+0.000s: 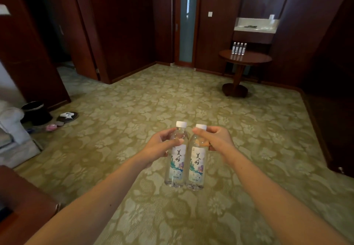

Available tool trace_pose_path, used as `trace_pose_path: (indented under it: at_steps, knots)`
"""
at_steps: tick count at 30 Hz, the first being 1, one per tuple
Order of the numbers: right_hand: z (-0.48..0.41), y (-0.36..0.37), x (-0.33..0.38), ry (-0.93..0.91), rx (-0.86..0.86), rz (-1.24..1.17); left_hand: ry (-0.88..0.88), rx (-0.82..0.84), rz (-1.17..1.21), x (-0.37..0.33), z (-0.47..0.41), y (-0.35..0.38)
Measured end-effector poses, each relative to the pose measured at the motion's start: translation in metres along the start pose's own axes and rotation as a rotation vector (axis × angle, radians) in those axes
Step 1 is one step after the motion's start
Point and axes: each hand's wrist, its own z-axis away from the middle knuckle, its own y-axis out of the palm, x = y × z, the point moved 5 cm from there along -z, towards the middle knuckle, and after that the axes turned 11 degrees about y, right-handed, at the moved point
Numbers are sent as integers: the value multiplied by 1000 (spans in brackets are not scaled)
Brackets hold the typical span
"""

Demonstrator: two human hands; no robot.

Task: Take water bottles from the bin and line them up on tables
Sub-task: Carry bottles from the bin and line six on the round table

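Observation:
I hold two clear water bottles with white caps and white labels upright, side by side, over the carpet. My left hand (162, 147) grips the left bottle (176, 164) around its upper body. My right hand (214, 139) grips the right bottle (197, 168) just under its cap. The two bottles touch each other. Far ahead on the right stands a round dark wooden table (252, 58) with a row of several water bottles (238, 48) lined up at its back edge. No bin is in view.
Green patterned carpet (153, 95) stretches between me and the round table. A black waste bin (35, 112) and slippers (67, 117) lie at the left by a white armchair (11, 124). A dark wooden furniture corner (21, 206) sits at lower left. Dark wood panels line the walls.

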Motion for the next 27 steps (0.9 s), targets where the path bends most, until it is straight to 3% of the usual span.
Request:
trace_pose_path:
  at_steps: [8, 16, 27]
  knots:
    - [-108, -105, 23, 45, -11, -28, 9, 86, 17, -6, -140, 73]
    - [-218, -212, 9, 105, -153, -90, 9, 228, -3, 9, -283, 162]
    - [-423, -355, 54, 96, -318, -98, 50, 398, 41, 10, -552, 269]
